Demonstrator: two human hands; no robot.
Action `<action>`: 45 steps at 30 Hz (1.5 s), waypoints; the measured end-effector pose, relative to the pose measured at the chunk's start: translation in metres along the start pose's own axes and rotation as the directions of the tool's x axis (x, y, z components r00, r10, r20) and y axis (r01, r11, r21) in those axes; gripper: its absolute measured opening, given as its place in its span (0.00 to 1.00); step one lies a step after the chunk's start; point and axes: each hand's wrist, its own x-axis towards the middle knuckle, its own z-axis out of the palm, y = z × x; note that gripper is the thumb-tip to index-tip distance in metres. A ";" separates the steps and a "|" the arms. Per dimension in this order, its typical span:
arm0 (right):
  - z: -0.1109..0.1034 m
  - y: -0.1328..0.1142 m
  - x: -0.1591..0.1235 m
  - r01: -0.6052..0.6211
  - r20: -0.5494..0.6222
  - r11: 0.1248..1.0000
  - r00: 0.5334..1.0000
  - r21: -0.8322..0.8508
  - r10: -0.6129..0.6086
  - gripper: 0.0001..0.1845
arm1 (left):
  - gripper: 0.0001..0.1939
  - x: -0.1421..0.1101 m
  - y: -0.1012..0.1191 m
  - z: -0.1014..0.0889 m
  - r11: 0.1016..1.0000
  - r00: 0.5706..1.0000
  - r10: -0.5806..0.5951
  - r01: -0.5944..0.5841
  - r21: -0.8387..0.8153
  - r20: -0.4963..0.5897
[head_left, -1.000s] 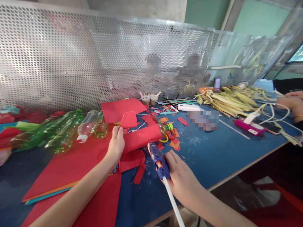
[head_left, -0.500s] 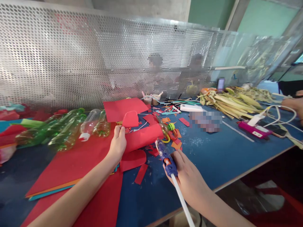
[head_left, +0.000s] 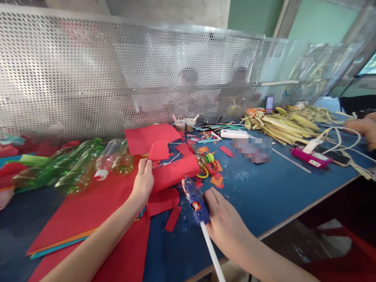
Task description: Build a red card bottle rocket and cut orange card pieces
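Gripping the hot-glue gun [head_left: 201,214], our right hand [head_left: 221,215] shifts leftward along the red foam sheet [head_left: 176,171] our left hand [head_left: 143,181] pinches, perhaps within gluing reach.

The right hand [head_left: 225,219] covers the handle of the glue gun [head_left: 195,201], and the white glue stick [head_left: 211,250] is cut by the bottom edge, like both forearms. Some fingers of the left hand [head_left: 143,180] are hidden at the red roll [head_left: 173,173], which also hides most of the bottle [head_left: 202,159]. Beyond the right hand, a thing [head_left: 252,149] is blurred into squares; I cannot tell what it is. Far to its right, a co-worker's hand [head_left: 360,127] is cut off. Ahead of both hands, people [head_left: 188,80] are unclear behind the perforated panel [head_left: 88,70].
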 end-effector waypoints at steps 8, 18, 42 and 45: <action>0.000 -0.001 0.000 -0.018 0.054 0.999 0.998 -0.038 0.021 0.13 | 0.12 0.000 0.003 0.000 0.988 0.990 -0.140 0.138 -0.069 -0.024; -0.007 0.007 0.000 0.000 -0.022 0.996 1.000 -0.084 -0.002 0.12 | 0.11 0.001 -0.001 0.002 0.978 0.986 -0.169 0.165 -0.131 -0.018; -0.015 0.022 -0.005 -0.095 0.059 0.994 0.994 0.057 0.091 0.13 | 0.11 -0.002 0.005 0.001 0.982 0.984 -0.172 0.168 -0.091 -0.037; -0.027 0.024 -0.006 -0.087 0.022 0.990 0.996 0.113 0.085 0.08 | 0.11 -0.003 0.006 0.001 0.982 0.985 -0.164 0.160 -0.097 -0.044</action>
